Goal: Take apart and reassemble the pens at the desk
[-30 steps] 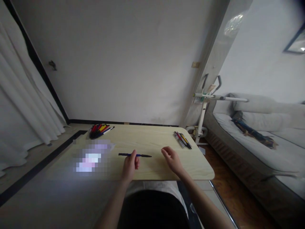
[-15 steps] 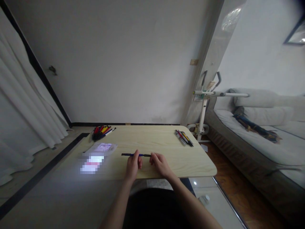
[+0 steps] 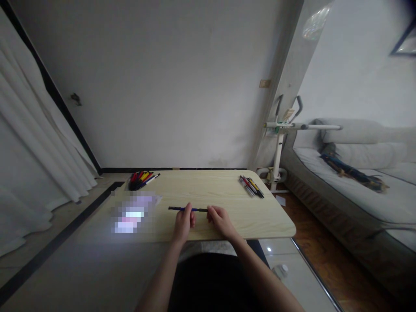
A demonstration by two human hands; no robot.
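A slim dark pen with a blue section [image 3: 200, 210] is held level above the near half of the table, pointing left to right. My left hand [image 3: 183, 224] is closed around its middle, thumb on top. At the pen's right end, my right hand [image 3: 222, 221] pinches the tip between thumb and fingers. Those fingertips hide that end, so I cannot tell whether it is a cap or a point. Both hands are close to the table's front edge.
On the pale wooden table [image 3: 195, 186], a bunch of coloured pens [image 3: 141, 179] lies at the far left and several pens [image 3: 251, 186] at the far right. A blurred bright patch [image 3: 131, 214] covers the left side. An exercise machine [image 3: 277, 151] and a sofa [image 3: 325, 186] stand to the right.
The view has shifted slightly, and both hands and the pen appear a little further right and higher. The grip on the pen looks the same.
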